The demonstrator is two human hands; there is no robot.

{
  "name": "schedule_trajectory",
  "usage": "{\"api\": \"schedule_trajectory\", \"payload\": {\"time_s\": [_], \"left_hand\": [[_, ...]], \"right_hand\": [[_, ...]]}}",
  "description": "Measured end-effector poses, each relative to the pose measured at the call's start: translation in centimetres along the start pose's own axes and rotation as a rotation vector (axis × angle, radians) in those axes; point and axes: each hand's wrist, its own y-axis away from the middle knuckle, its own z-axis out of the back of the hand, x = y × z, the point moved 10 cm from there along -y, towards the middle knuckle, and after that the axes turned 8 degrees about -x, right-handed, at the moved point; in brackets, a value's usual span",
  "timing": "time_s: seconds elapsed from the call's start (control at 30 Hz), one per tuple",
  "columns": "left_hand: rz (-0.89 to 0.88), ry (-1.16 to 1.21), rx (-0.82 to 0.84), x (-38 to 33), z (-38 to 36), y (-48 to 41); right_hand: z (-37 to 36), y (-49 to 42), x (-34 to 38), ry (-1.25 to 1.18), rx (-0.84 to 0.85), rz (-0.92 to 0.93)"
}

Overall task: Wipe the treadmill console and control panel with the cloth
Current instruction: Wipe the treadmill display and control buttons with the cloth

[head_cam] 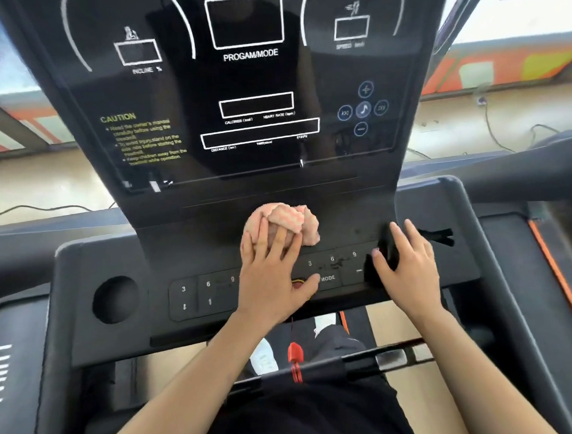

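Orange-and-white wall panels and loose cables on a pale floor run behind the treadmill, across the upper edges of the frame. My left hand (270, 270) lies flat with straight fingers pressing the bunched pink cloth (294, 221) onto the ledge at centre frame, between the glossy console display (249, 87) and the control panel (209, 292). My right hand (408, 264) rests at the panel's right end against a dark object (389, 245); whether thumb and fingers pinch it or merely touch it, I cannot tell.

My left palm and thumb sit on the keys, the thumb touching the MODE button (327, 277), so leaning in could trigger a control. The balled-up cloth may also skip dusty patches near the right-hand number keys.

My palm hides the central buttons, the display's top is cut off, and the dark object's nature is unclear.
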Motion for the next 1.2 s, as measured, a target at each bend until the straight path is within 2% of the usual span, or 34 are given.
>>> {"api": "schedule_trajectory", "payload": {"time_s": [0.1, 0.37, 0.5, 0.7, 0.83, 0.93, 1.0, 1.1, 1.2], "left_hand": [[-0.056, -0.014, -0.021, -1.7, 0.1, -1.2], [-0.185, -0.034, 0.024, -6.1, -1.7, -2.8], [-0.232, 0.038, 0.046, -9.4, -2.4, -3.8], [-0.300, 0.098, 0.116, -14.8, -4.1, -6.1], [-0.454, 0.199, 0.135, -17.4, -4.1, -6.4], [-0.589, 0.349, 0.037, -17.6, -2.0, -4.3], [-0.614, 0.407, -0.085, -16.4, -0.2, -1.9], [-0.451, 0.423, -0.257, -12.2, 1.6, 1.3], [-0.175, 0.299, -0.330, -6.3, 2.1, 3.5]], "right_hand": [[-0.9, 0.2, -1.1, 0.022, 0.090, 0.028], [0.4, -0.9, -2.4, -0.108, 0.144, 0.085], [1.2, -0.9, -3.2, -0.295, 0.177, 0.015], [3.1, 1.0, -5.5, -0.572, -0.041, -0.152], [4.9, 1.4, -5.9, -0.599, -0.159, -0.140], [6.2, 1.2, -5.0, -0.501, -0.209, -0.010], [6.4, 0.9, -3.3, -0.400, -0.193, 0.169], [4.9, 0.2, -0.2, -0.204, -0.022, 0.441], [1.9, -0.6, 0.9, 0.022, 0.224, 0.578]]}}
